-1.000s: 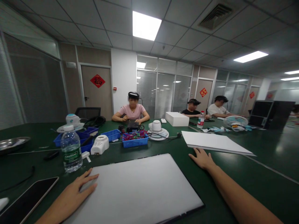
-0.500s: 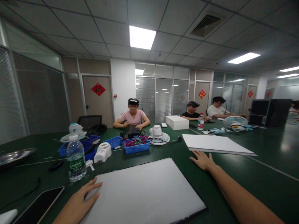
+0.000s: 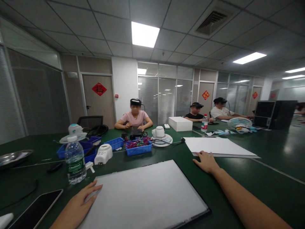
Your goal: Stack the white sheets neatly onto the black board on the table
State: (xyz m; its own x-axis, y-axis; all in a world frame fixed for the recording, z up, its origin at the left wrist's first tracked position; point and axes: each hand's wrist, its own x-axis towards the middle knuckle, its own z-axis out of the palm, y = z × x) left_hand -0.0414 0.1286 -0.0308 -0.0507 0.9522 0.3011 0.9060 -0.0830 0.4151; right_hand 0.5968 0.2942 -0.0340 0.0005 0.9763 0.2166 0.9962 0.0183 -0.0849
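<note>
A large white sheet with a dark border (image 3: 145, 197) lies flat on the green table in front of me. My left hand (image 3: 82, 202) rests at its left edge, fingers stretched and apart, with fingertips over the white surface. To the right, my right hand (image 3: 206, 161) lies open at the near left corner of a stack of white sheets (image 3: 219, 147), its fingertips touching or just beside the edge. Neither hand grasps anything.
Left of the sheet are a phone (image 3: 38, 210) and a water bottle (image 3: 75, 162). Beyond stand a white fan housing (image 3: 103, 154), a blue bin (image 3: 139, 151) of wires, a fan part (image 3: 162, 137) and a white box (image 3: 180, 124). Three people sit across the table.
My right hand has shifted slightly, its fingers now nearer the edge of the white stack. My left hand stays at the left edge of the large sheet. The view has tilted a little.
</note>
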